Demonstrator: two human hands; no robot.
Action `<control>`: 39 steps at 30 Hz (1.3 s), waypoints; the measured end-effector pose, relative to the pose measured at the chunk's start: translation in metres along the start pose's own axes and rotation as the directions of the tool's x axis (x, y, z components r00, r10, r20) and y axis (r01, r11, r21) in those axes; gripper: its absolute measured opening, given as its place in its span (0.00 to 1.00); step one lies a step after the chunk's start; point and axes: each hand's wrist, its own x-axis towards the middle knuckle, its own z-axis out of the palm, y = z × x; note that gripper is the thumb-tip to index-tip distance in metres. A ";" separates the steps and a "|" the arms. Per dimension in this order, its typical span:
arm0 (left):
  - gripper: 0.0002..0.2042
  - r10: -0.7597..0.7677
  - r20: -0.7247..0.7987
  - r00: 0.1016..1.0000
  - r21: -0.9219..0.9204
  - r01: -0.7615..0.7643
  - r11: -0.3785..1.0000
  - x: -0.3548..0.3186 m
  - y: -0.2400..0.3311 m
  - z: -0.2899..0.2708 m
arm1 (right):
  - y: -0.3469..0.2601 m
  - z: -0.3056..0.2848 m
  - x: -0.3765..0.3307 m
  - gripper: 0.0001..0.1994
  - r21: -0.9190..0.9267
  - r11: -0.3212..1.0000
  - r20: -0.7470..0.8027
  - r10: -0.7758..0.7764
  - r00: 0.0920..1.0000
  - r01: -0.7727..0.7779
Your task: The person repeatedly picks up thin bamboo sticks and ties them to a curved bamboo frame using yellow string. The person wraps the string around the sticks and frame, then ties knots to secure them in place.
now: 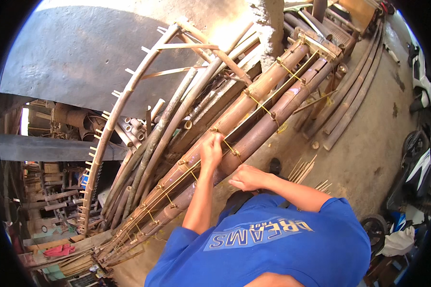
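Two thick bamboo poles lie side by side in a long slanting frame: the far pole [268, 82] and the near pole [297, 99]. Short bamboo pegs [234, 152] stick out along both, and thin yellow cord [259, 103] zigzags across the gap between them. Over the far pole, my left hand [211, 150] is closed beside a peg, its fingertips at the cord. My right hand [249, 178] is closed too, just on my side of the near pole. What it holds, if anything, is hidden by the fingers.
A curved bamboo rail [124, 100] with pegs stands at the left, next to leaning poles [177, 105]. Long poles [359, 86] lie on the floor at right. Thin sticks [304, 168] are heaped near my right arm. A motorcycle [416, 162] stands at the right edge.
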 end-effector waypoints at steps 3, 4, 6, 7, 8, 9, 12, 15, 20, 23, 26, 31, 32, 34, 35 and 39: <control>0.12 0.012 -0.122 0.992 -0.351 -0.054 0.935 0.055 0.037 -0.020 | -0.005 0.007 0.009 0.22 0.137 0.983 0.006 0.126 0.992 -0.126; 0.12 0.053 -0.169 0.984 -0.243 -0.093 0.965 0.079 0.057 -0.021 | 0.008 0.019 0.006 0.20 0.051 0.996 -0.062 0.077 0.995 -0.074; 0.12 0.143 -0.367 0.919 0.062 -0.129 0.990 0.111 0.006 -0.019 | -0.007 0.024 0.004 0.16 -0.316 0.947 -0.045 0.039 0.998 -0.051; 0.11 0.019 -0.317 0.948 0.270 0.071 0.960 0.110 -0.015 -0.010 | -0.015 0.033 0.002 0.14 -0.476 0.879 -0.036 0.027 0.999 -0.041; 0.11 0.018 -0.323 0.946 0.310 0.087 0.947 0.110 -0.047 -0.012 | -0.023 0.050 0.002 0.15 -0.568 0.820 -0.036 0.070 0.997 -0.078; 0.11 0.025 -0.333 0.943 0.349 0.099 0.932 0.112 -0.068 -0.019 | -0.031 0.064 0.007 0.17 -0.525 0.850 -0.033 0.034 0.999 -0.046; 0.15 0.030 -0.049 0.998 0.193 -0.020 0.981 0.083 -0.022 -0.047 | -0.047 0.108 0.016 0.23 -0.149 0.985 -0.055 0.081 0.995 -0.088; 0.16 0.183 -0.164 0.969 0.413 -0.101 0.905 0.019 -0.036 -0.110 | -0.033 0.163 0.029 0.23 0.518 0.838 0.044 0.174 0.984 -0.172; 0.13 -0.117 0.232 0.966 0.292 0.046 0.955 -0.097 -0.090 -0.154 | -0.058 0.186 0.088 0.14 0.812 -0.113 -0.248 0.821 0.515 0.573; 0.18 -0.131 0.154 0.979 0.456 0.047 0.889 -0.100 -0.083 -0.131 | -0.114 0.162 0.159 0.10 0.751 0.287 -0.596 0.682 0.424 0.594; 0.15 0.215 -0.032 0.976 0.365 -0.189 0.912 -0.098 -0.135 -0.119 | -0.137 0.114 0.204 0.17 0.269 0.962 -0.376 0.052 0.925 0.055; 0.17 -0.020 0.027 0.999 0.245 0.013 0.969 -0.095 -0.094 -0.128 | -0.070 0.061 0.231 0.31 -0.485 0.701 -0.277 0.444 0.852 -0.523; 0.17 -0.017 -0.003 1.000 0.261 0.017 0.965 -0.097 -0.092 -0.128 | -0.066 0.048 0.226 0.33 -0.076 0.926 0.007 0.370 0.929 -0.369; 0.17 -0.018 -0.073 0.997 0.285 0.038 0.958 -0.106 -0.088 -0.127 | -0.093 0.051 0.205 0.29 0.470 0.866 -0.081 0.236 0.968 -0.172; 0.16 -0.044 -0.080 0.996 0.304 0.067 0.950 -0.111 -0.097 -0.128 | -0.114 0.046 0.183 0.28 0.485 0.865 -0.100 0.201 0.975 -0.129; 0.14 -0.017 -0.117 0.993 0.398 0.062 0.915 -0.107 -0.090 -0.114 | -0.073 0.140 0.064 0.24 -0.003 1.000 0.033 0.025 0.999 -0.025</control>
